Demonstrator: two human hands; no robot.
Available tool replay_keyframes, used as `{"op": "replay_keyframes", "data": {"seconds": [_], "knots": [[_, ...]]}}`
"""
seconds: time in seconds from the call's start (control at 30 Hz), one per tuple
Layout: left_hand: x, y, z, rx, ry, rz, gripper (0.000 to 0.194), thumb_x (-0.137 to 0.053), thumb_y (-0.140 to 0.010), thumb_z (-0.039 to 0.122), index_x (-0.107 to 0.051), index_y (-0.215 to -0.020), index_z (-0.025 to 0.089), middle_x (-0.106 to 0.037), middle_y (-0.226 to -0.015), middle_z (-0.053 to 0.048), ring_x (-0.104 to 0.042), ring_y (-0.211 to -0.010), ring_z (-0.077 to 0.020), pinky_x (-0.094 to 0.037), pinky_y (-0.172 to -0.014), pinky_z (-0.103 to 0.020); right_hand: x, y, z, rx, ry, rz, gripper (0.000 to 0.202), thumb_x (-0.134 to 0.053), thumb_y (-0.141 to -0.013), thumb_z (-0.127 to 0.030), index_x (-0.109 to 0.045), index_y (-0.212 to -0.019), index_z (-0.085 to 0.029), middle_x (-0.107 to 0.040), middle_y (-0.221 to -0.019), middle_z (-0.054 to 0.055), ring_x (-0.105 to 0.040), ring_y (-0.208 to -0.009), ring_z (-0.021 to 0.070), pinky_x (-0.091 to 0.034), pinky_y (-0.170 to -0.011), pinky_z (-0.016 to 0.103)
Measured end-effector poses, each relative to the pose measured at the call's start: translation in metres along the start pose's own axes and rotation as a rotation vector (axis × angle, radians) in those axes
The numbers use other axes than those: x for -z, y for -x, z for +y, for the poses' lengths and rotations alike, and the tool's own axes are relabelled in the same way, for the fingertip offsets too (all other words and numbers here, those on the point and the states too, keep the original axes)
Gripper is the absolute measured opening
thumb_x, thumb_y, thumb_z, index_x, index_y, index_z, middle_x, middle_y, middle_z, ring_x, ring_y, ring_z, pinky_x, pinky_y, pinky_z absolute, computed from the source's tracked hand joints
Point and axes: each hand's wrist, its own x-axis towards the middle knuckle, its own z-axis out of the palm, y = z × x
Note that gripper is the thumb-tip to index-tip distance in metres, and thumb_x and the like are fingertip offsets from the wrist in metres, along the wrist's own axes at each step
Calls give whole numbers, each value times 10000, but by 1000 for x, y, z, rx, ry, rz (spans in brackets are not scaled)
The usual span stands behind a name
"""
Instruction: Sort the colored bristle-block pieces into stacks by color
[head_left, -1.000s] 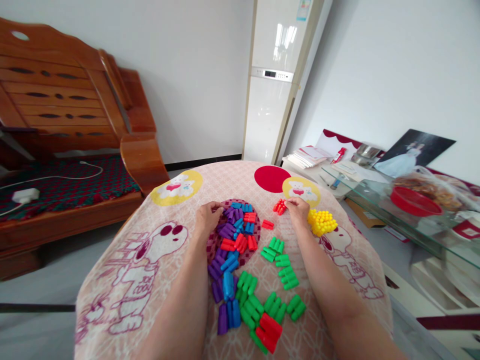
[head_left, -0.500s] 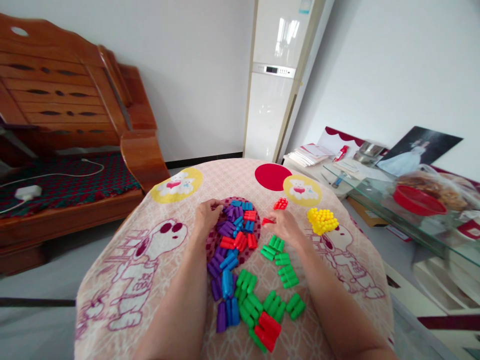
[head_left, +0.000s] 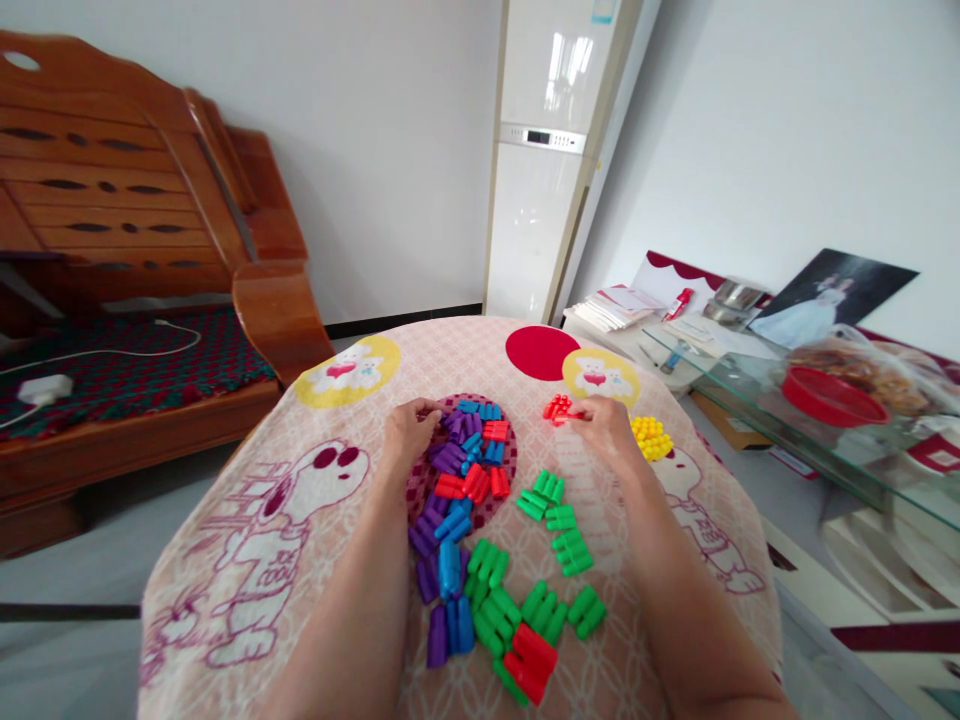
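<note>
Plastic building blocks lie on a round cloth-covered table [head_left: 322,560]. My right hand [head_left: 604,428] pinches a red block [head_left: 574,414] beside other red blocks [head_left: 556,407] at the far right of the pile. My left hand [head_left: 411,432] is at the pile's left edge, its fingertips pressed together next to purple blocks [head_left: 448,458]; what they hold, if anything, is hidden. Blue blocks [head_left: 450,568] and red blocks [head_left: 476,484] mix with the purple ones. Several green blocks [head_left: 495,620] lie nearer me, with a large red block [head_left: 531,662] on them.
Yellow blocks [head_left: 651,438] stand together beyond my right wrist. A glass-topped side table [head_left: 735,410] at the right bears a red basin [head_left: 834,397], papers [head_left: 611,308] and a photo. A wooden bench [head_left: 270,315] is at the left; a tall white air conditioner [head_left: 529,220] stands behind.
My right hand has moved right and slightly away from me, carrying a red block to the other red ones. My left hand stays at the purple blocks. The view has shifted slightly.
</note>
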Motion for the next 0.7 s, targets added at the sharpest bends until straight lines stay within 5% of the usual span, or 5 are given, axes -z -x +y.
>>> {"op": "replay_keyframes", "data": {"seconds": [0.2,0.47,0.6,0.7], "knots": [[0,0,0,-4,-21,12,256,-575,-789,253,-777,-938,204,-752,-789,-26,-668,-699,-170,-499,-693,-249,-9,-4,17,-49,242,79,221,-563,-672,-97,-741,-782,-170,-733,-842,85,-643,-783,209,-471,-744,287],[-2,-1,-3,1,20,-4,260,-565,-793,245,-769,-947,195,-749,-791,-35,-679,-705,-171,-511,-685,-248,-29,-8,24,-4,172,43,317,-530,-684,-53,-710,-921,-162,-716,-907,88,-629,-801,195,-481,-757,279],[-5,-3,-9,4,48,-4,260,-570,-796,263,-761,-953,182,-745,-784,-48,-685,-725,-181,-521,-676,-254,-21,-6,10,8,139,78,283,-530,-759,-85,-703,-976,-141,-698,-962,118,-629,-835,206,-481,-803,299],[-6,-4,-10,17,68,-4,253,-574,-794,257,-759,-951,184,-744,-772,-44,-685,-720,-179,-525,-670,-251,-25,0,-16,151,47,42,270,-493,-849,-132,-705,-1016,-138,-697,-1002,132,-630,-921,224,-478,-869,323]]}}
